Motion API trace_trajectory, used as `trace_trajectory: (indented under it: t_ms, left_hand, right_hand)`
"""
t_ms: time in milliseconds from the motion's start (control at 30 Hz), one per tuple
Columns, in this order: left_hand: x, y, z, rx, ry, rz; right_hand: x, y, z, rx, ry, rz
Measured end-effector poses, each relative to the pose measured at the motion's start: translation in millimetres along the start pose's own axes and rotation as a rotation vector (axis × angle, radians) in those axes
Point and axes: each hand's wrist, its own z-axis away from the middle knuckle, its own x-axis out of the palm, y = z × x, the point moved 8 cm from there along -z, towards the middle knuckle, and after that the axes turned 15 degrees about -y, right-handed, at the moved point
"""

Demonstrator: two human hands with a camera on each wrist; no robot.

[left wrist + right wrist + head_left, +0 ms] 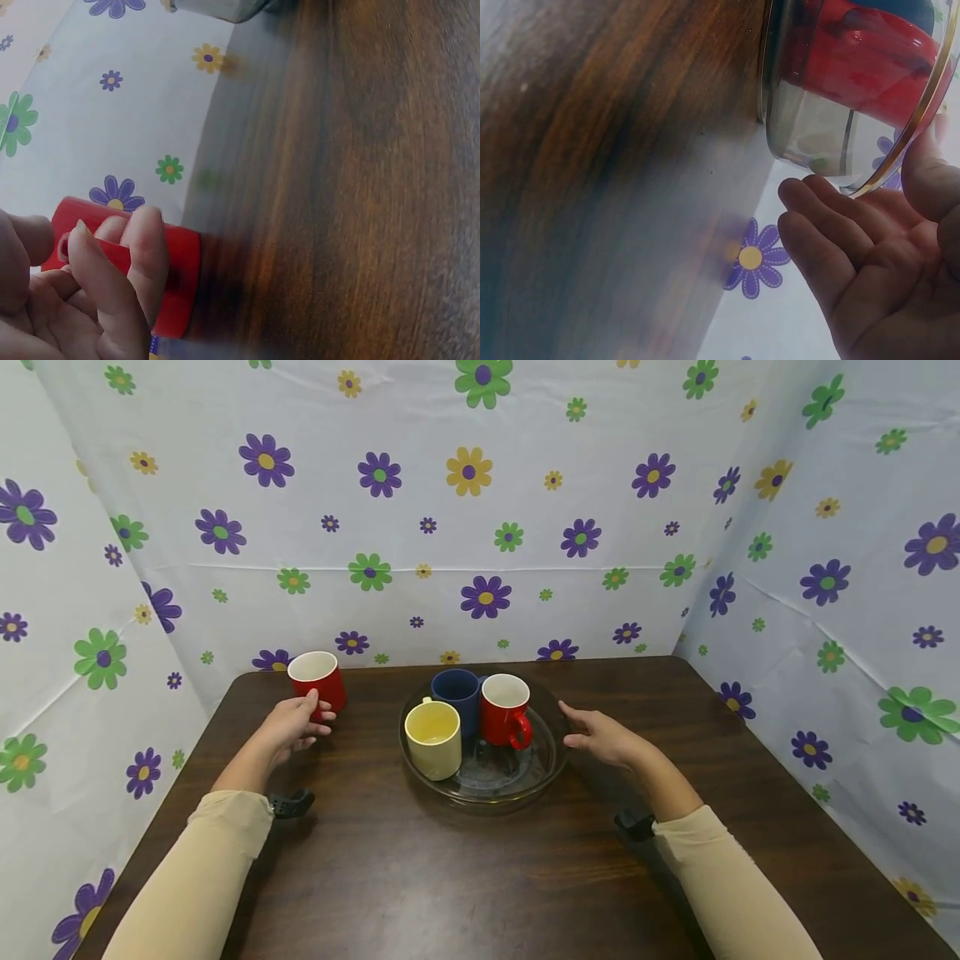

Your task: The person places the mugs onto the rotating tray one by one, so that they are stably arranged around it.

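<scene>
At the table's far left stands a red mug (pixel 330 687) with a white inside. My left hand (pixel 294 723) holds it by the handle (pixel 112 253), with fingers hooked round the handle in the left wrist view. Near the middle, a round clear glass dish (pixel 495 795) carries three mugs: a yellow mug (pixel 435 752), a blue mug (pixel 468 697) and a second red mug (pixel 504 717). Beside the dish's right rim is my right hand (pixel 603 737), fingers extended. In the right wrist view its thumb (pixel 928 169) lies at the rim; whether it touches is hard to tell.
All of this stands on a dark brown wooden table (pixel 450 893). A white cloth with printed flowers (pixel 420 543) hangs behind the table and along both sides. Each wrist wears a black strap, the left strap (pixel 291 804) and the right strap (pixel 634 825).
</scene>
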Motion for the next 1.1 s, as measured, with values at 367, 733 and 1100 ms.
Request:
trace_trajectory:
  t_ms: [367,733,1100]
  left_hand:
    - [-2.3,4.2,-2.1,0.052,0.065,0.035]
    - [-4.2,0.7,-5.1,0.024,0.09,0.024]
    - [-9.8,10.7,5.9,0.059,0.25,-0.139]
  right_hand:
    - [-1.6,1.2,-0.5,-0.003,0.008,0.004]
    - [-0.3,4.1,-1.4,-0.007,0.008,-0.009]
    - [-1.0,5.4,-2.1,-0.006,0.005,-0.016]
